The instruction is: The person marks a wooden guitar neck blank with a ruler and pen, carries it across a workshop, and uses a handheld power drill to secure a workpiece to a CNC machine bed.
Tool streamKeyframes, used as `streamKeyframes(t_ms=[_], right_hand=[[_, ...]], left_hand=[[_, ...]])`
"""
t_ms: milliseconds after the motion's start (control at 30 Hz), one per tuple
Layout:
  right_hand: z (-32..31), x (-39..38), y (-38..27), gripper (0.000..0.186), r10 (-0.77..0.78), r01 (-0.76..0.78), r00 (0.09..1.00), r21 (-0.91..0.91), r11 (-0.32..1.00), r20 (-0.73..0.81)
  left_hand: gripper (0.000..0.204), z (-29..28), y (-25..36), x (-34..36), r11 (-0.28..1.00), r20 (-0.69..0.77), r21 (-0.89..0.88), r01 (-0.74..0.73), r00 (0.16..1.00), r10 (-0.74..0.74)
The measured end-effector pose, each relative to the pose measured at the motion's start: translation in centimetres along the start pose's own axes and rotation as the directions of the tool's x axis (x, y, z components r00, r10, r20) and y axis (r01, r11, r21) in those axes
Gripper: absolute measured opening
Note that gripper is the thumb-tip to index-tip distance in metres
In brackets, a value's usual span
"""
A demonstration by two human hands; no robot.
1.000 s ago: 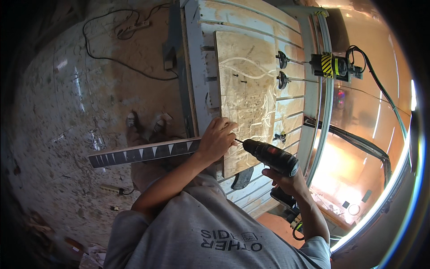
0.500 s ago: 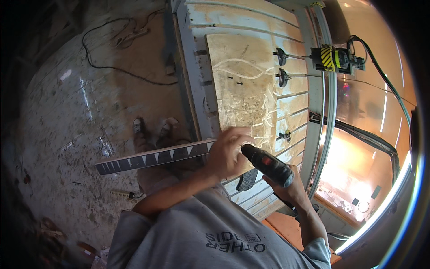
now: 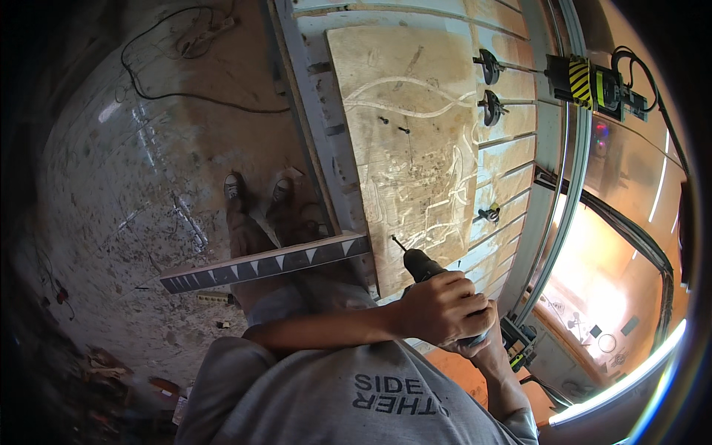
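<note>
A black cordless drill (image 3: 420,265) points up and left over the worn wooden board (image 3: 415,178). Its thin bit meets a small dark screw (image 3: 394,237) near the board's near left part. My right hand (image 3: 486,345) is closed round the drill, mostly hidden under my left hand. Fingers curled, my left hand (image 3: 449,305) grips the top of the drill's body. Two more dark screws (image 3: 394,125) stand in or on the board farther away. A long strip with black and white triangle marks (image 3: 267,263) sticks out to the left from the board's near left edge.
Black clamps (image 3: 489,108) line the right side of the slatted machine bed (image 3: 512,152). Beyond is a metal rail (image 3: 567,208) carrying a machine head with yellow-black stripes (image 3: 582,81). On the floor at left lie a black cable (image 3: 185,99) and a power strip (image 3: 215,297).
My left hand has left the board near the bit and closed over the drill. The drill has moved slightly down, its bit now on the screw. My view has shifted.
</note>
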State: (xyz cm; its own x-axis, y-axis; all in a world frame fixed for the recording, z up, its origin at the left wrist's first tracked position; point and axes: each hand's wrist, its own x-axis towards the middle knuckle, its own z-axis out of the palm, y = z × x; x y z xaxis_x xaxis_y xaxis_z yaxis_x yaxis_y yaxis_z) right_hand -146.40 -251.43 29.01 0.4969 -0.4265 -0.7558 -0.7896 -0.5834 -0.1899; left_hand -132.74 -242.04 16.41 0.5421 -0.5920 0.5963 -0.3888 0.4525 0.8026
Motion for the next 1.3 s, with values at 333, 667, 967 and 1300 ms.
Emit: streamKeyframes(t_ms=[333,667,967,1300], right_hand=[[-2.6,2.9,-4.4,0.035,-0.015,0.013,0.999,0.056,0.998,0.035],[-4.3,4.6,-5.9,0.039,-0.049,0.037,0.992,0.103,0.994,0.116],[-4.4,3.7,-8.2,0.053,0.135,-0.161,0.954,0.076,0.984,0.268],[-3.3,4.3,-9.7,0.043,0.112,-0.121,0.986,0.069,0.99,0.122]], left_hand=[[0.035,-0.1,-0.7,0.8,0.997,-0.023,-0.071,0.013,1.0,-0.014],[0.035,-0.4,-1.2,1.3,0.997,-0.042,-0.071,0.036,0.998,-0.039],[0.034,-2.2,-1.2,1.7,0.975,-0.11,-0.209,0.075,0.989,-0.1],[0.034,-3.1,-2.2,1.5,0.961,-0.115,-0.268,0.069,0.988,-0.103]])
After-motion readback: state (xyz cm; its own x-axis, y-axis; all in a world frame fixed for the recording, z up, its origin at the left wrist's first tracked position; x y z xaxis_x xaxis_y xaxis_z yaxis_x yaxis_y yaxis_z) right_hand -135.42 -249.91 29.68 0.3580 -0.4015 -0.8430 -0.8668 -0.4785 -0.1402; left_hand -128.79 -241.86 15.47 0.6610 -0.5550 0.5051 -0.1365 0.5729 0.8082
